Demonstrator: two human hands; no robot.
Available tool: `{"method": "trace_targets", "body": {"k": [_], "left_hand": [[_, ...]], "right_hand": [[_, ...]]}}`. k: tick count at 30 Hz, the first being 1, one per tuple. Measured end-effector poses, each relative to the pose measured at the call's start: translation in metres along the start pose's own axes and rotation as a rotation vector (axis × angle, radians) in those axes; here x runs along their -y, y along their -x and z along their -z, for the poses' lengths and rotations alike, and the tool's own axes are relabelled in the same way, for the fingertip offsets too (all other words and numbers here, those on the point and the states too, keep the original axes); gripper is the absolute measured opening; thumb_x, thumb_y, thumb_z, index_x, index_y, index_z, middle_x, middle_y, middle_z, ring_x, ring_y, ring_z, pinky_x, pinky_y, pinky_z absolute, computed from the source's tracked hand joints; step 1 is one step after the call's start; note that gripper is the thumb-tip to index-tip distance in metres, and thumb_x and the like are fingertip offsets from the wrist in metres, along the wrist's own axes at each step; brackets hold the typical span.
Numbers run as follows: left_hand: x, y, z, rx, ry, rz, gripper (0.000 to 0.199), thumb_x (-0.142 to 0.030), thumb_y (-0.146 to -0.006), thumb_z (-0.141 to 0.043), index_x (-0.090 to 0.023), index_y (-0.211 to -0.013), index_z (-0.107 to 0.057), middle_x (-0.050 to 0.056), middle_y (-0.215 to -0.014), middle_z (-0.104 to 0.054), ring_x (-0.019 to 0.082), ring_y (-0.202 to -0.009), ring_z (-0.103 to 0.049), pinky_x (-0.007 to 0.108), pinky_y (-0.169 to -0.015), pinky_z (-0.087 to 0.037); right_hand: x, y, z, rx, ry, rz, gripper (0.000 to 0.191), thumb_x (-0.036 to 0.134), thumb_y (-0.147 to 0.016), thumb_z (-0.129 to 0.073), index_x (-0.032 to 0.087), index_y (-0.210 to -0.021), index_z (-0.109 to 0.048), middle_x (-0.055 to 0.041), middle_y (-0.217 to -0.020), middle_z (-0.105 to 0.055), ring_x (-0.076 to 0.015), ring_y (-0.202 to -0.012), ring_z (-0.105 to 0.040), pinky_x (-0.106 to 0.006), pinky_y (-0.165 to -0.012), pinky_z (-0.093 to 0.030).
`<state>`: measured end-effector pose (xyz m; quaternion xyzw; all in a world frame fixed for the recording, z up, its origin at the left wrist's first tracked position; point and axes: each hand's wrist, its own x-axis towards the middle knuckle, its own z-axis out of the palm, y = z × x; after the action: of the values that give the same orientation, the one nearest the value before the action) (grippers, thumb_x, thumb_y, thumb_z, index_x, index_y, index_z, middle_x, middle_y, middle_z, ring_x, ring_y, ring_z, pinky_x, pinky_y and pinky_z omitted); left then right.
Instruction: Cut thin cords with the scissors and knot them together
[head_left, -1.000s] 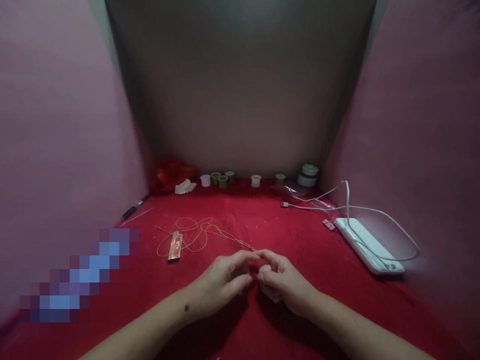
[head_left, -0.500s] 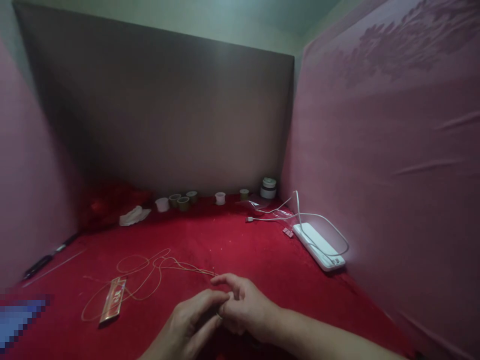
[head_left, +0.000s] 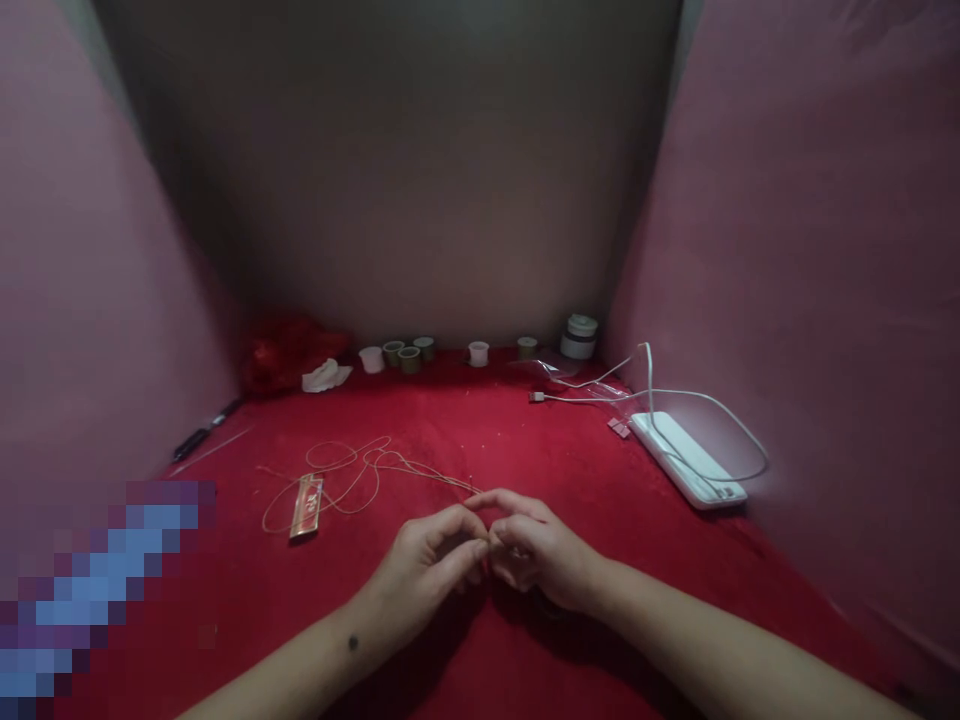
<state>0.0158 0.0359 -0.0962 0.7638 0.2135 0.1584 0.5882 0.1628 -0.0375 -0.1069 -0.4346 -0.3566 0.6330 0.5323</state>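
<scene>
My left hand (head_left: 442, 555) and my right hand (head_left: 546, 545) meet low in the middle of the view, fingertips together. A thin tan cord (head_left: 409, 462) lies in loose loops on the red cloth (head_left: 420, 410) and runs up to the right hand's fingers. The right hand is closed on it, with the index finger stretched over the cord. Thumb and index of my left hand pinch at the same spot; what sits between them is too small to make out. Loops of cord lie around a shiny gold-and-red packet (head_left: 306, 508).
Several small spools (head_left: 409, 358) and cups stand along the back wall, with a lidded jar (head_left: 579, 338) at their right. A white power bank (head_left: 690, 460) with a white cable (head_left: 720, 400) lies at right. A dark-handled tool (head_left: 196, 442), crumpled white tissue (head_left: 326, 376) and red bag (head_left: 292, 350) are left.
The view has tilted downward and turned left, so the items appear higher and farther right. Both hands stay together at the cord, with slightly shifted fingers.
</scene>
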Motion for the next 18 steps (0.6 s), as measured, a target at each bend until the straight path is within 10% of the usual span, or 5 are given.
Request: {"method": "trace_targets", "body": {"k": [18], "left_hand": [[0.004,0.000,-0.005,-0.092,0.322,0.162,0.011,-0.021,-0.074,-0.054,-0.012,-0.078,-0.053,0.000,-0.055,-0.056,0.009,-0.047,-0.052,0.023,-0.049,-0.044]], "right_hand": [[-0.018,-0.001,0.009,0.103,0.032,0.085,0.026,0.024,-0.076,-0.056,0.015,-0.099,-0.047,0.0056,-0.052,-0.044,-0.0037,-0.039,-0.029,-0.017,-0.036,-0.017]]}}
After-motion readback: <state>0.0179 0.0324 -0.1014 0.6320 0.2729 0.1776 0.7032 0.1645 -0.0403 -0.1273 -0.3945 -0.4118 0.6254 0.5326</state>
